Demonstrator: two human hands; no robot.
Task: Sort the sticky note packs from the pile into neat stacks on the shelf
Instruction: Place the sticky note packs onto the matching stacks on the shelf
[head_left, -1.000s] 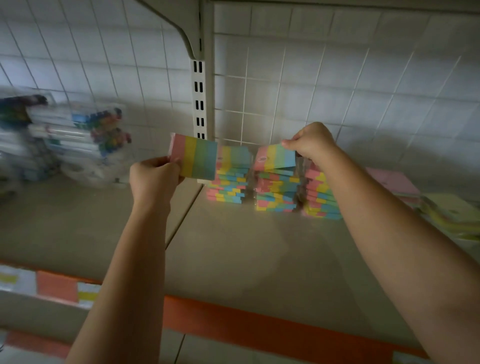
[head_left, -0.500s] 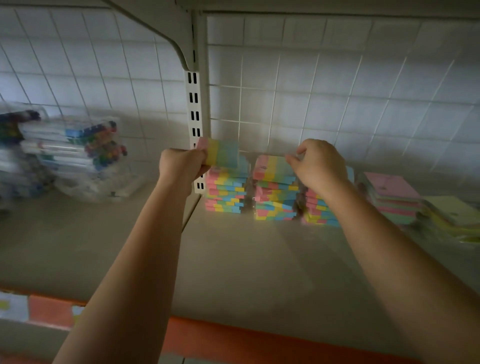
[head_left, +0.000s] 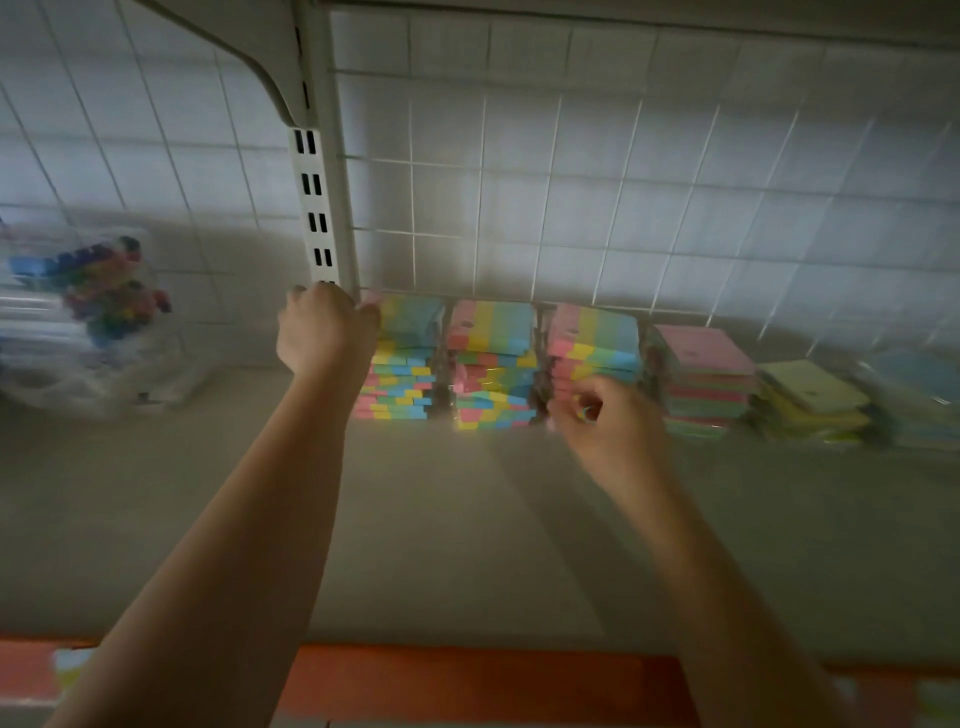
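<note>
While the left hand (head_left: 324, 327) pinches the top pack (head_left: 410, 319) on the leftmost stack, the right hand (head_left: 602, 415) hangs curled, holding nothing, before the third stack (head_left: 597, 343) on the shelf (head_left: 467, 519).

The left hand (head_left: 324, 327) covers the left edge of the top pack (head_left: 413, 322) on the leftmost stack, so whether its fingers grip that pack cannot be told. The right hand (head_left: 602, 423) is smeared by motion and hides the lower front of the third stack (head_left: 597, 338). At the frame's edges, the bag of pens (head_left: 88, 317) and the far-right packs (head_left: 914, 400) blur past reading.
</note>
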